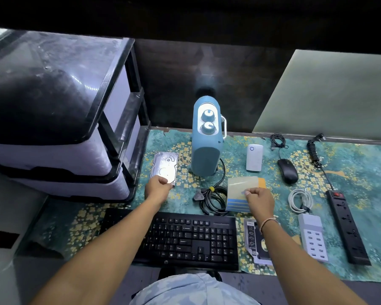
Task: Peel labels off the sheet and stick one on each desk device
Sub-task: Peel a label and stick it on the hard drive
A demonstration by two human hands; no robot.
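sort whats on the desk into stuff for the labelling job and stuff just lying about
For the job: label sheet, hard drive, keyboard, mouse, power strip, USB hub.

Lying about: drawer unit, white cable.

The keyboard (185, 236) lies nearest the person on the desk mat (361, 164). Behind it, from left to right, lie the hard drive (165, 167), a coiled cable (213, 199), the label sheet (240, 194), the mouse (287, 171) and the power strip (348, 227). The heater (206, 137) stands behind the cable, with the drawer unit (59, 111) far left.
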